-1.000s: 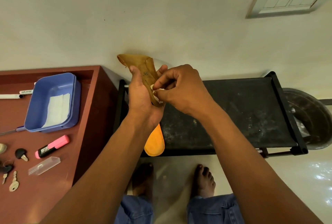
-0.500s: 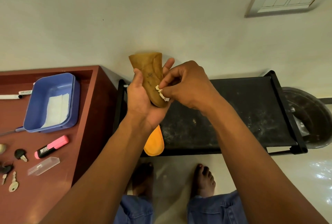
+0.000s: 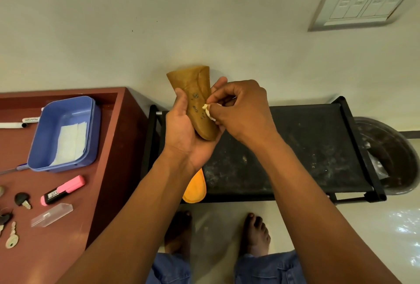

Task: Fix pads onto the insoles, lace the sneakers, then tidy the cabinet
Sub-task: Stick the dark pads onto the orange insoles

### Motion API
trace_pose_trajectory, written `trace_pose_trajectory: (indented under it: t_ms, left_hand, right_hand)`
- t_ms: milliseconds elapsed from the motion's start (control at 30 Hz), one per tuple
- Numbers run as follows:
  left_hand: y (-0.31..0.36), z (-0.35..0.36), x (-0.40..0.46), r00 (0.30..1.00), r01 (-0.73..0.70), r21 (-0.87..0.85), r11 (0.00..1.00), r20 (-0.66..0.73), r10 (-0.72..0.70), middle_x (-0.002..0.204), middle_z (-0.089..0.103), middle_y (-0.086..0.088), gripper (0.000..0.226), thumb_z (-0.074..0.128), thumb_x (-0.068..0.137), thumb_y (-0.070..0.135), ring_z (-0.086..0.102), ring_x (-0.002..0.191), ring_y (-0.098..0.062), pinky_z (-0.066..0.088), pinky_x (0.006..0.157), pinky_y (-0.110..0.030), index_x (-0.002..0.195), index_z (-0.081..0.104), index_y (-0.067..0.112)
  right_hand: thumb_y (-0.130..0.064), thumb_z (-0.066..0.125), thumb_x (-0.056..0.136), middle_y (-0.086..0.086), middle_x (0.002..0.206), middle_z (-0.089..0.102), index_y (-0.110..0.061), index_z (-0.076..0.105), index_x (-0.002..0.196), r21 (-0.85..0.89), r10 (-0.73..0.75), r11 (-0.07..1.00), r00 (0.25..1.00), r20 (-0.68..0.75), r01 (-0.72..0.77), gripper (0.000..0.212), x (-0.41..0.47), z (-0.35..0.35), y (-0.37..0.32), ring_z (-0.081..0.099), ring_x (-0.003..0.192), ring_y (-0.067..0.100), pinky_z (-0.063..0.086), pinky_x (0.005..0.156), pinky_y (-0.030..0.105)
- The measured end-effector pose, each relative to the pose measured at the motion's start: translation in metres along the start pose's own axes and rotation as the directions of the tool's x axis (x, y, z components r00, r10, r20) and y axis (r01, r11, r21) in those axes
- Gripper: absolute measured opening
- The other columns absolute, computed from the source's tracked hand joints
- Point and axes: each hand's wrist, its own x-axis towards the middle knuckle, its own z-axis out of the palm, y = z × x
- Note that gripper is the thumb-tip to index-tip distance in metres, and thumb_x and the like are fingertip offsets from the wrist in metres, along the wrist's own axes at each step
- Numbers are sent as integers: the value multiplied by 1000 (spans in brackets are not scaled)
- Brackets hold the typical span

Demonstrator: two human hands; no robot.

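Against the black metal shelf rack (image 3: pixel 284 147) taken as landmark: to its left, a reddish-brown wooden cabinet top (image 3: pixel 68 204) bearing one blue plastic tray (image 3: pixel 66 133) with white sheets inside, one pink highlighter (image 3: pixel 62 190), one clear plastic case (image 3: pixel 51 214), several keys near the left edge. Above the rack's left end, held up in the air, one tan-brown flat foam insole (image 3: pixel 197 99), long axis running roughly upright, leaning slightly left at the top, heel end low in the palm. Below it, at the rack's front-left edge, part of a second insole, orange (image 3: pixel 195 189), mostly hidden behind the wrist. Left hand (image 3: pixel 186 133) cupped under and around the tan insole, thumb along its left edge, fingers wrapped behind. Right hand (image 3: pixel 241 110) just right of the insole, fingertips pinching one small white pad (image 3: pixel 208 110) against its right edge, touching near mid-length. Likely step: seating the pad, so pressing leftward onto the insole face, right hand nearer to the work, left hand bracing. Two insoles, one pad in view; no sneakers visible.
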Motion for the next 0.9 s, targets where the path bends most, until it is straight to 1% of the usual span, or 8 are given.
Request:
trace_pose_trajectory:
  t_ms: [67,233,333,433,567,667,767,900]
  left_hand:
    - [-1,-1,1,1000,1,7,1000,-12,-1,127,72,-10,80,14,106,63,69,119,-26,42,116,-41,138,61,7]
    - [6,-7,3,1000,10,-86,996,-18,-12,135,69,-3,79,11,106,64,62,130,-26,54,92,-42,145,55,11]
    - [4,-6,4,1000,19,-72,997,-19,-20,116,77,-6,79,10,106,64,71,116,-26,44,107,-40,134,62,11]
    - [5,-6,3,999,16,-71,997,-43,-19,103,78,-8,77,14,106,63,76,99,-26,47,101,-37,124,65,9]
    - [8,-8,1,997,40,-90,995,-60,-46,104,78,-13,74,17,106,65,76,101,-30,50,98,-44,131,58,9]
    - [7,-3,0,995,48,-75,996,-86,-54,96,79,-11,73,18,106,64,78,90,-27,56,90,-41,119,64,9]
    - [6,0,1,991,50,-49,998,-124,-56,113,76,-12,76,21,106,64,76,100,-27,62,83,-36,127,65,6]
    - [6,-2,3,986,29,0,1000,-167,-29,141,63,-15,76,25,105,66,63,128,-31,49,108,-40,132,66,7]
  right_hand:
    - [-9,81,80,-9,74,74,-18,81,82,4,8,1000,1000,22,-8,9,1,-1,0,72,66,8,65,70,32]
    - [2,82,78,8,89,74,-5,81,83,1,119,992,912,392,-130,9,1,-12,-7,73,62,15,59,60,24]
    - [0,82,78,6,85,75,-7,81,83,61,76,994,960,268,-96,8,-1,-10,-4,73,61,16,62,61,27]
    - [-3,82,78,-1,77,75,-12,80,80,39,39,998,986,160,-46,9,0,-6,-3,73,60,15,64,63,30]
    - [4,81,75,10,92,73,-6,81,80,64,44,995,904,425,-79,11,-1,-9,-7,68,64,3,60,60,27]
    - [3,81,76,-4,78,75,-7,81,81,63,6,997,891,453,-39,11,-1,-12,-5,60,74,-5,61,72,29]
    - [2,80,79,0,71,75,-6,81,83,104,-43,995,932,360,6,9,-3,-10,-4,66,62,3,61,75,24]
    - [-1,80,81,-1,71,74,-7,80,84,146,-95,987,964,247,59,7,-3,-6,-4,68,57,15,63,63,29]
